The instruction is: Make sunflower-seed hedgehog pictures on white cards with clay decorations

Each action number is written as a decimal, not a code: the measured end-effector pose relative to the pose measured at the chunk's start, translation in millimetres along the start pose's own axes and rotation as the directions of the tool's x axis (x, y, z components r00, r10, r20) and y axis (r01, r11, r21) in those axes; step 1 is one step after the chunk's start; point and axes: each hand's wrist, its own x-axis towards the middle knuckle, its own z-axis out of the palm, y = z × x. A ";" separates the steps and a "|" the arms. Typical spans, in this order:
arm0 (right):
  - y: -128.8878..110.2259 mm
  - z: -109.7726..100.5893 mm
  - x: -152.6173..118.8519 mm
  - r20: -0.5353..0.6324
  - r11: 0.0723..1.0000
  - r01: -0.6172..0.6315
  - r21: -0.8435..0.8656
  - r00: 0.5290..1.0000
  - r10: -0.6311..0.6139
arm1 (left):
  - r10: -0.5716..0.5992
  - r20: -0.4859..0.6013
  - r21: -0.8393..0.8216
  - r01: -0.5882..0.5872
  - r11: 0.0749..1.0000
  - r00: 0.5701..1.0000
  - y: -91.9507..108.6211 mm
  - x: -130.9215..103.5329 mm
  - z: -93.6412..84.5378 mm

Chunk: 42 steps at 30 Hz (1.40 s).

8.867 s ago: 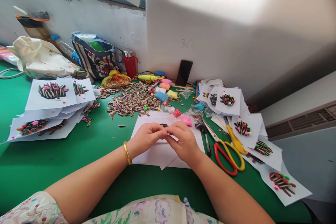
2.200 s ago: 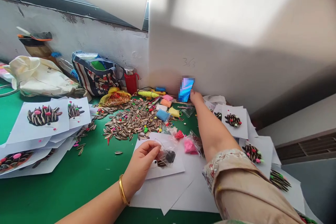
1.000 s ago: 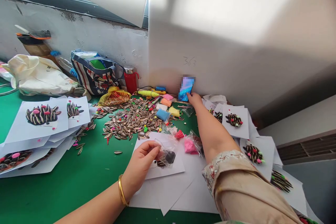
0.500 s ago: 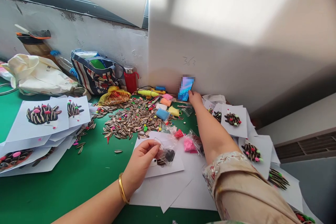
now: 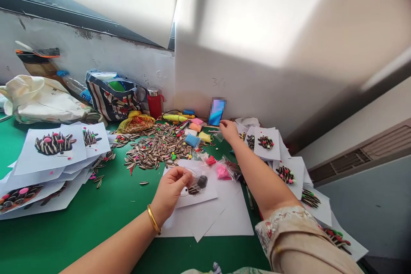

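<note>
My left hand (image 5: pixel 175 186) pinches a clear plastic bag (image 5: pixel 194 177) with a dark lump of what looks like modelling clay (image 5: pixel 202 181) in it. The bag hangs over a white card (image 5: pixel 205 195) that carries a partly hidden dark hedgehog shape with seeds. My right hand (image 5: pixel 229 132) is stretched far forward, fingers bent and slightly apart, at the lower right corner of a phone (image 5: pixel 217 113) leaning against the wall board. It looks empty. Sunflower seeds (image 5: pixel 160 145) lie heaped beyond the card. Bagged pink clay (image 5: pixel 223 171) and red clay (image 5: pixel 210 161) rest at the card's right.
Stacks of seed-hedgehog cards lie left (image 5: pixel 54 165) and right (image 5: pixel 271 156). Blue (image 5: pixel 192 140) and yellow (image 5: pixel 204 137) clay packs sit by the seeds. Along the wall are a red flask (image 5: pixel 154 105), a striped bag (image 5: pixel 112 98), a white cloth bag (image 5: pixel 45 100) and a yellow mesh bag (image 5: pixel 136 123).
My right hand has drawn back slightly from the phone's side to its lower corner. The phone stands against the board. My left hand still holds the bag; the whole view has shifted slightly.
</note>
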 end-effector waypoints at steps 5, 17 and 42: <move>-35.8 -12.5 -53.6 0.157 0.987 0.098 0.128 0.981 -0.117 | 0.054 -0.056 0.005 -0.054 0.999 0.997 1.5 2.8 -1.2; -99.0 -36.5 -227.9 0.199 0.843 0.495 0.210 0.822 -0.533 | 0.108 0.017 0.042 -0.108 0.993 0.994 7.8 -4.7 2.4; -68.5 -26.6 -235.4 -0.048 0.807 0.481 0.342 0.867 -0.496 | 0.068 0.084 0.128 -0.078 0.989 0.994 4.7 -1.9 2.2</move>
